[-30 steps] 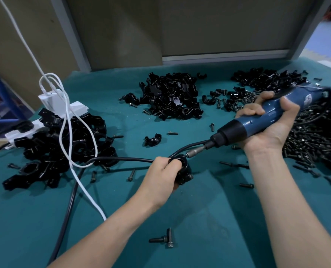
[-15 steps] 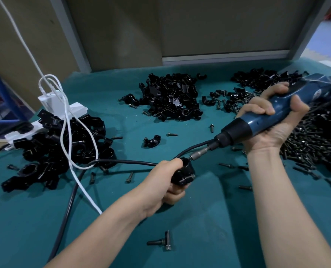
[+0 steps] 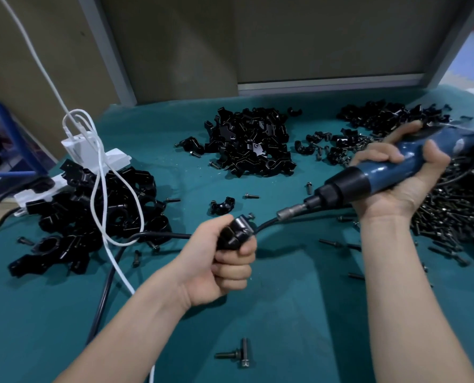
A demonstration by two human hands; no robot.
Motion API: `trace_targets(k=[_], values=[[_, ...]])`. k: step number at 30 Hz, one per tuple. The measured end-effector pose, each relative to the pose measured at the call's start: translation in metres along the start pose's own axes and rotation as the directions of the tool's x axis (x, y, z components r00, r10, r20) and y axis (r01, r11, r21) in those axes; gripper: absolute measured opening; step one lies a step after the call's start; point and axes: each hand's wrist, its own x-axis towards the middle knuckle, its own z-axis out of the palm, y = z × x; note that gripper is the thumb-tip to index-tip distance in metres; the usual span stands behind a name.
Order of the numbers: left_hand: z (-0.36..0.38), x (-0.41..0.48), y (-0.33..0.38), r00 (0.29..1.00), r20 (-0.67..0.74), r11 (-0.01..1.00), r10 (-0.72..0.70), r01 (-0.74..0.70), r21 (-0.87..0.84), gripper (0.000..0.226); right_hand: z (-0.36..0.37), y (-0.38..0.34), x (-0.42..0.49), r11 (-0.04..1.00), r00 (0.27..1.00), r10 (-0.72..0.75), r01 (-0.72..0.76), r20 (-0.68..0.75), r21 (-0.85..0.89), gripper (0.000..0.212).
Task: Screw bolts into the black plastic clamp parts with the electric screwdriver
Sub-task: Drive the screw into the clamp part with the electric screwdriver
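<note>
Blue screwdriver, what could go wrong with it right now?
1. The screwdriver bit is apart from the clamp part that the left hand grips. If it comes in crooked, it might slip onto the fingers.
2. The black cable runs right past that clamp part and could snag.
3. Loose bolts lie near the forearms and might get swept off the table.
</note>
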Motion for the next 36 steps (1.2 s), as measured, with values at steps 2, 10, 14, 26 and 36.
trace_targets(k=[2,10,14,26,36], values=[[-0.004,0.000,0.000,0.972,-0.181,0.977,0.151,-0.118,0.177,0.032,0.004,-0.008,0.000,1.000,1.000,-0.024,0.024,-0.017,-0.018,0.015],[-0.006,0.014,-0.022,0.600,-0.018,0.115,0.800,-0.124,0.986,0.021,0.001,0.014,-0.007,0.920,0.857,-0.171,-0.037,-0.486,-0.389,0.016],[-0.007,0.016,-0.025,0.548,0.028,0.058,0.836,-0.139,0.989,0.022,0.000,0.019,-0.008,0.913,0.851,-0.147,-0.081,-0.505,-0.401,0.012],[-0.004,0.013,-0.019,0.516,0.051,-0.078,0.855,0.031,0.996,0.018,0.003,0.017,-0.012,0.919,0.806,-0.161,-0.089,-0.570,-0.385,0.012],[-0.002,0.012,-0.017,0.548,0.028,-0.035,0.836,0.002,0.999,0.015,-0.001,0.021,-0.011,0.923,0.814,-0.144,-0.094,-0.563,-0.374,0.017]])
